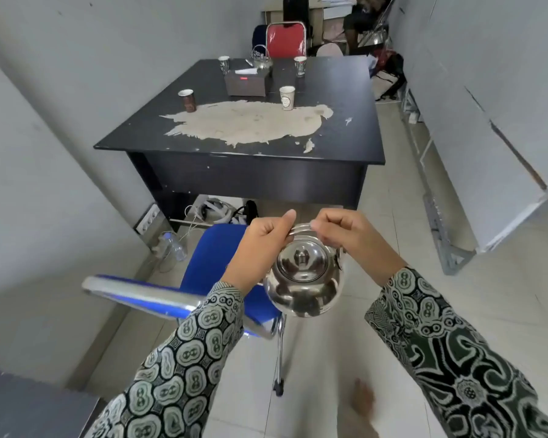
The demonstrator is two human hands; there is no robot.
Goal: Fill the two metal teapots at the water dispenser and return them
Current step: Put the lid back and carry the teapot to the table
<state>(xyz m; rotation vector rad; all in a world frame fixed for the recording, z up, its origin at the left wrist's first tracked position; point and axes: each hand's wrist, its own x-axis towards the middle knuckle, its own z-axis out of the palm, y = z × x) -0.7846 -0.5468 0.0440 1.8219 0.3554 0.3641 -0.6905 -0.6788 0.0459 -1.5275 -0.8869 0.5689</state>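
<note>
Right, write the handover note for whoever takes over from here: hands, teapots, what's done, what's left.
Left hand and right hand: both closed on the arched handle of the shiny round metal teapot with lid, carried in the air above the blue chair.
Second metal teapot: standing at the far side of the black desk with the peeled top, among paper cups.
Done: cannot tell whether either pot is filled; no dispenser in view.
Left: set the carried pot on the desk; deal with the second one if it is empty.
</note>
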